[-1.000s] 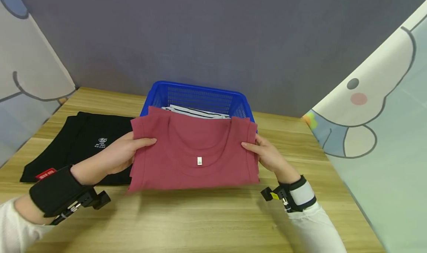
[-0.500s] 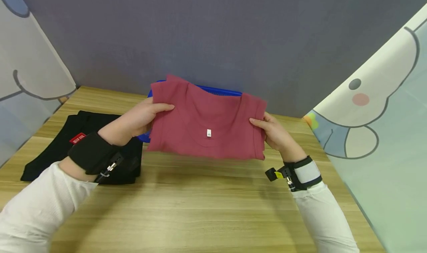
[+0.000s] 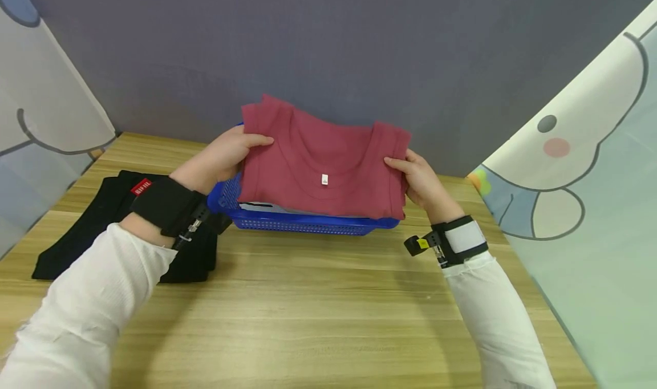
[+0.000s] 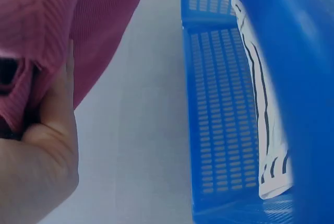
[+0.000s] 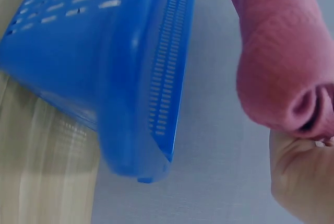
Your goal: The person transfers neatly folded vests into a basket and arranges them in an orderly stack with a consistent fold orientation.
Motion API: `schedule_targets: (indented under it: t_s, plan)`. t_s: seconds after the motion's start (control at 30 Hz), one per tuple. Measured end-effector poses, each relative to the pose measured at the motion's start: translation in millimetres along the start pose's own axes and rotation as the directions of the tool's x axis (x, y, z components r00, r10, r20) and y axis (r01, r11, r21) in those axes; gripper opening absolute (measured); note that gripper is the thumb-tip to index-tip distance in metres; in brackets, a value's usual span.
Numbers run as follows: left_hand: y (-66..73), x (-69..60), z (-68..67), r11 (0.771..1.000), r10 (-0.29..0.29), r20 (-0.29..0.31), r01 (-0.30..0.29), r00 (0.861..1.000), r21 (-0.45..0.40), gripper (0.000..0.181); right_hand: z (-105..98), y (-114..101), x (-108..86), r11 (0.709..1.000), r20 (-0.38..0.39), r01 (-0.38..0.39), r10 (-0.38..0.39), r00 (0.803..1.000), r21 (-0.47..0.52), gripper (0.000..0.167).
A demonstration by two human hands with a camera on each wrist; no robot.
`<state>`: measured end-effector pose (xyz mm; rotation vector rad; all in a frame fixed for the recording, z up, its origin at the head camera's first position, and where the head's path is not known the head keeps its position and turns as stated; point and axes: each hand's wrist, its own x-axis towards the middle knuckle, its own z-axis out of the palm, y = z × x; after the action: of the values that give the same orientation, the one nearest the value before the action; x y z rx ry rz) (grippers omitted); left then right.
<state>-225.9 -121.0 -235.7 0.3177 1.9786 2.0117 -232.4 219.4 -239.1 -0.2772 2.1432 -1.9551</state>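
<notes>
Red shirt [image 3: 354, 189], gripped at each side by left hand [image 3: 228, 149] and right hand [image 3: 420, 179], just went further out, so it's probably over the basket [image 3: 313, 220] and stripy cloth [image 4: 271, 130] now.

The table [image 3: 308, 309] has a light wooden top, and its grain runs mostly from side to side. On its left part there lies a black garment [image 3: 87, 240], folded flat and partly hidden. Just beside it, near the far edge, stands a blue basket [image 3: 303, 225] with small holes in its walls.
</notes>
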Motion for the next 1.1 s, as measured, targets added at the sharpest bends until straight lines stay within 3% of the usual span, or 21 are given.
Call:
schedule_targets:
  t_s: [0.4, 0.6, 0.9, 1.1]
  plan:
    - [-0.1, 25.4, -5.5, 0.999, 0.002, -0.09, -0.007, 0.996, -0.049, 0.029, 9.0, -6.9, 27.3, 0.999, -0.105, 0.03, -0.032, 0.994, -0.018, 0.042]
    - [-7.6, 33.1, -14.6, 0.996, -0.041, -0.168, 0.028, 0.985, -0.08, 0.023, 19.5, -2.4, 42.7, 0.999, -0.129, 0.034, -0.033, 0.991, 0.006, 0.044]
    - [-14.4, 39.3, -25.5, 0.988, -0.045, -0.246, 0.007, 0.968, -0.154, 0.014, 28.6, -1.2, 60.3, 0.999, -0.154, 0.03, -0.024, 0.988, 0.038, 0.044]
    - [-18.7, 46.7, -23.7, 0.993, -0.064, -0.261, 0.036, 0.963, -0.111, 0.03, 27.7, 5.4, 69.2, 0.999, -0.191, -0.003, 0.013, 0.982, 0.052, 0.044]
